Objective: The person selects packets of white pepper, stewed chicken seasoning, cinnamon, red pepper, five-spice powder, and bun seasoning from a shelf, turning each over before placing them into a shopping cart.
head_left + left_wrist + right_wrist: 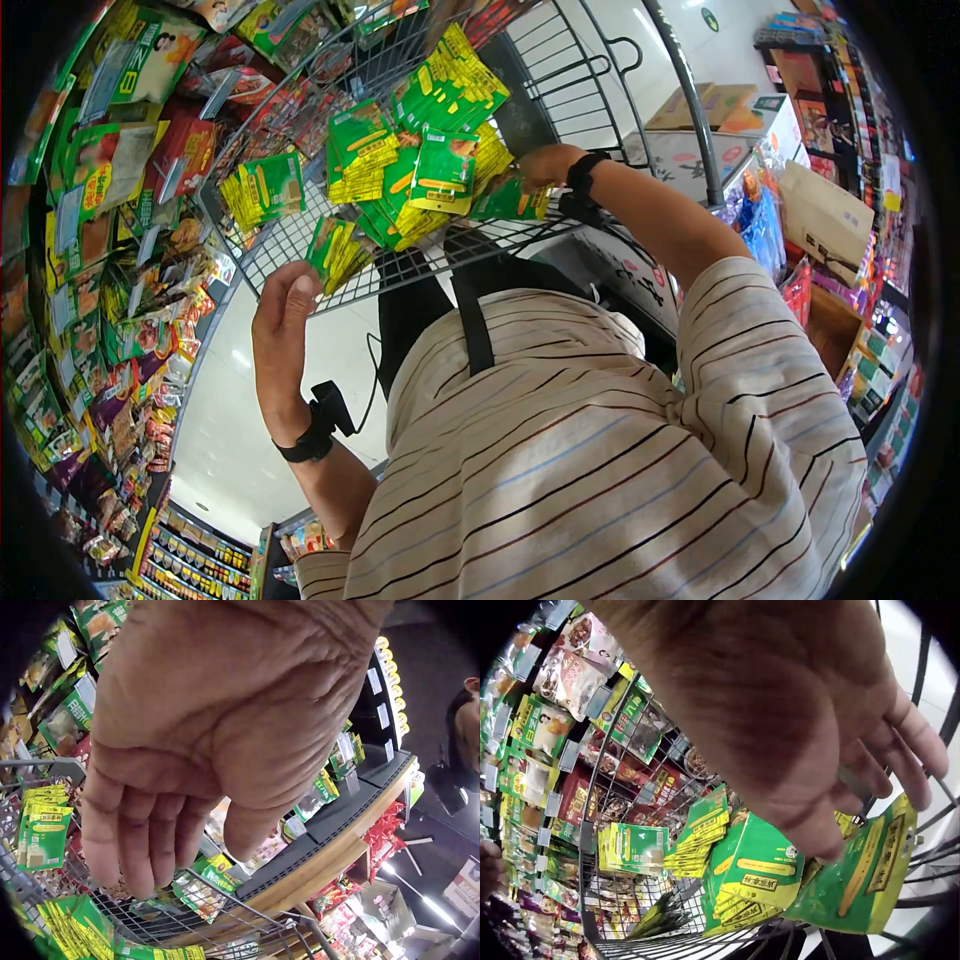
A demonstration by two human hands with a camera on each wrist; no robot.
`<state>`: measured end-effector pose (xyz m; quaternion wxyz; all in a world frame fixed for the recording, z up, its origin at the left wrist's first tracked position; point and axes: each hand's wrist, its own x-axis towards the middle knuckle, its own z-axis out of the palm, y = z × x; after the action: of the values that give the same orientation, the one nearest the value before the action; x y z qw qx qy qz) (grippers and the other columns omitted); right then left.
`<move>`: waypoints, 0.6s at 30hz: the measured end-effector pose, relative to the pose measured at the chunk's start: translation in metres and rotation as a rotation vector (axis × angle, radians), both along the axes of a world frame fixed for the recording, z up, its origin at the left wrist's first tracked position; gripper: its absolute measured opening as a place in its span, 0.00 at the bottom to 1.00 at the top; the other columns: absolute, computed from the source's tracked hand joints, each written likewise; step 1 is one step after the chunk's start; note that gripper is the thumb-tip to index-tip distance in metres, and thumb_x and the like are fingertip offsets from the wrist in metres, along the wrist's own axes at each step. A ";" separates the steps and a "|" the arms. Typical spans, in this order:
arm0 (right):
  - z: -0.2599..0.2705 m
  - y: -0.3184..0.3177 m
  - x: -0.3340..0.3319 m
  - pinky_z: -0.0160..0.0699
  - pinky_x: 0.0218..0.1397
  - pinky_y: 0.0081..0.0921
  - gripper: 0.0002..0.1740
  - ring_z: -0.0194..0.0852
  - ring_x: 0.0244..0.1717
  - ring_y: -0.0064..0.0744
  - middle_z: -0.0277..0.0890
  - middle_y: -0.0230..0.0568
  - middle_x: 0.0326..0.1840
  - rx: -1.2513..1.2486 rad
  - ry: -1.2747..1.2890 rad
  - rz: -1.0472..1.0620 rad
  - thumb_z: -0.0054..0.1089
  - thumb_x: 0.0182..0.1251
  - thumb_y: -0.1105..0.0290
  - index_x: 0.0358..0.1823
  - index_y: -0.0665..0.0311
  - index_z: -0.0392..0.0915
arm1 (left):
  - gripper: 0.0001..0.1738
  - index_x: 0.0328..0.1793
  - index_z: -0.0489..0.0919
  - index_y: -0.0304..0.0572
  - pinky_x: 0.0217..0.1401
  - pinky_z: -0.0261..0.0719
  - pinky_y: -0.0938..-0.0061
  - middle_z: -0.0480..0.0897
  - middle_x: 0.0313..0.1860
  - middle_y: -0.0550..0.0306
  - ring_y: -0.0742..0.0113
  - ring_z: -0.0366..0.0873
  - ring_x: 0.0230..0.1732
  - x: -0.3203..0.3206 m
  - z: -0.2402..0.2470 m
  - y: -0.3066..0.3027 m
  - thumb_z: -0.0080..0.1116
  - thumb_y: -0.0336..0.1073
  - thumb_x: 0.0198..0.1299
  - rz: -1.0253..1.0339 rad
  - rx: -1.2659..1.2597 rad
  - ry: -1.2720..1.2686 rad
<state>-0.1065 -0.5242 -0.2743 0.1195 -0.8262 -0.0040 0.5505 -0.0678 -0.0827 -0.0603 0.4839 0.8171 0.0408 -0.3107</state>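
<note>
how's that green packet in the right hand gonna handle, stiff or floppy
Probably floppy: the green packet is a thin flat sachet hanging from the right hand. Likely light, since the fingers seem to hold it by one edge. Its glossy film may be slippery.

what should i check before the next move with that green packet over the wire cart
1. Grip: ok. The right hand pinches the green-and-yellow foil sachet near its top edge between thumb and fingers.
2. Position: ok. That sachet hangs over the grey wire cart, close to its rim.
3. Other hand free: ok. The left hand holds nothing, fingers relaxed.
4. Cart steadied: cannot tell. Whether the left hand touches the rim is hidden.
5. Room inside: ok. Bare mesh shows beside the pile of loose green sachets.
</note>
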 end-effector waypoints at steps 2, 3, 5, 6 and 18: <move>0.062 0.017 0.010 0.81 0.37 0.36 0.21 0.84 0.34 0.40 0.86 0.44 0.37 -0.100 0.118 -0.144 0.63 0.59 0.52 0.38 0.66 0.85 | 0.23 0.61 0.77 0.36 0.57 0.77 0.70 0.82 0.53 0.53 0.65 0.80 0.55 0.004 0.001 0.000 0.54 0.48 0.73 -0.011 -0.009 0.000; 0.056 0.014 0.007 0.80 0.34 0.34 0.20 0.84 0.33 0.38 0.85 0.44 0.36 -0.095 0.154 -0.177 0.60 0.60 0.53 0.36 0.66 0.84 | 0.23 0.61 0.77 0.36 0.57 0.77 0.70 0.83 0.53 0.53 0.65 0.80 0.56 0.006 0.002 0.000 0.53 0.48 0.73 -0.012 -0.020 0.000; 0.034 0.005 -0.002 0.78 0.30 0.28 0.19 0.83 0.30 0.33 0.84 0.43 0.33 -0.080 0.221 -0.239 0.56 0.62 0.54 0.32 0.65 0.83 | 0.23 0.61 0.77 0.36 0.57 0.77 0.70 0.83 0.53 0.53 0.65 0.80 0.56 0.008 0.002 0.001 0.53 0.48 0.73 -0.015 -0.035 -0.003; 0.033 0.003 -0.007 0.76 0.29 0.29 0.19 0.81 0.28 0.32 0.83 0.43 0.32 0.001 0.199 -0.355 0.54 0.63 0.54 0.31 0.65 0.82 | 0.23 0.61 0.77 0.37 0.57 0.76 0.70 0.83 0.53 0.54 0.65 0.80 0.56 0.009 0.001 0.002 0.53 0.48 0.73 -0.018 -0.039 -0.003; -0.002 0.003 -0.008 0.74 0.46 0.39 0.13 0.79 0.43 0.46 0.82 0.46 0.38 0.341 -0.284 -0.198 0.55 0.57 0.65 0.37 0.66 0.80 | 0.24 0.60 0.77 0.38 0.57 0.76 0.70 0.83 0.52 0.54 0.65 0.80 0.54 -0.003 0.003 -0.003 0.55 0.51 0.72 -0.058 -0.051 0.002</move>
<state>-0.1142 -0.5216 -0.2766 0.3089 -0.8595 -0.0330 0.4059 -0.0708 -0.0859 -0.0569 0.4952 0.8051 0.0097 -0.3262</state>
